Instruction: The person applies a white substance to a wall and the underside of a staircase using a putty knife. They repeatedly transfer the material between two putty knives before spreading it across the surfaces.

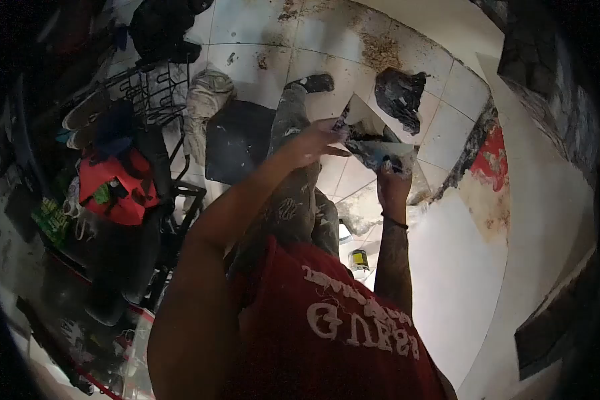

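A light, angular sheet-like piece with dark patches [368, 117] is between my two hands, in front of my knees. My left hand [315, 143] grips its left side, with the thumb stretched out below. From the lower right, my right hand [393, 185] closes round its near corner, where dark smears cover the fingertips. Blur and dark patches leave me unable to tell exactly what kind of thing it is. Just beyond it, a crumpled black plastic bag [401, 97] lies on the tiles.
Dirty pale tiles [250, 70] spread ahead. At left, a black metal rack [155, 90] stands near a red bag [117, 187] and a pair of shoes [83, 120]. A dark square mat [239, 143] lies beside my leg. A small can [359, 260] stands below my right forearm.
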Demonstrator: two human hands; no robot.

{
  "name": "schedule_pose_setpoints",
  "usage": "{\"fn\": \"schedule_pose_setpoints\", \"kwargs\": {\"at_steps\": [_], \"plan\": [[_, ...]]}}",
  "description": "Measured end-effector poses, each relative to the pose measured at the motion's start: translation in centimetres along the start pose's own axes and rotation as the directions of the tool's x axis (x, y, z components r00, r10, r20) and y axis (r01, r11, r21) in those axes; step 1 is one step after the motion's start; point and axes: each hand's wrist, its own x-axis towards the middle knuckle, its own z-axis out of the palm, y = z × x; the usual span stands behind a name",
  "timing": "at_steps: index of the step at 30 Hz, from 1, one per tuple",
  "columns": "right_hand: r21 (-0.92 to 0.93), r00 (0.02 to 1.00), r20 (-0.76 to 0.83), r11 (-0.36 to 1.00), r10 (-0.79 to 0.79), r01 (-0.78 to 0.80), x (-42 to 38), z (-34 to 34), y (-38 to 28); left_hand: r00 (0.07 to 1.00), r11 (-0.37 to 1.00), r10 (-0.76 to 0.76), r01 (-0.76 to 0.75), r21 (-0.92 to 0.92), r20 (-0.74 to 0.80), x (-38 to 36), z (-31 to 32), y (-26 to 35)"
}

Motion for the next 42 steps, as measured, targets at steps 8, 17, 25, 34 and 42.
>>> {"fn": "schedule_pose_setpoints", "kwargs": {"at_steps": [8,17,25,34,42], "plan": [[-0.006,0.989,-0.130,0.998,-0.067,0.067,-2.8,-10.1,6.0,0.666,0.747,0.213,0.360,0.558,-0.715,-11.1,-24.2,-9.5],[0.751,0.971,-0.014,0.643,0.238,-0.147,-0.2,-22.1,22.4,0.339,0.566,0.141,0.743,0.357,-0.930,-16.3,-41.3,-19.7],[0.660,0.927,-0.373,0.695,-0.027,0.286,1.3,-23.1,25.4,0.298,0.264,-0.024,0.923,0.281,-0.954,-14.5,-39.1,-18.0],[0.269,0.629,-0.730,0.734,-0.267,0.624,-3.9,-27.3,30.5,0.825,-0.120,0.176,0.559,0.820,-0.537,1.0,-41.6,-8.8],[0.335,0.271,-0.940,0.393,0.209,0.856,-12.8,-8.7,45.6,0.956,-0.625,-0.259,-0.060,0.778,-0.135,21.6,-37.1,-1.4]]}}
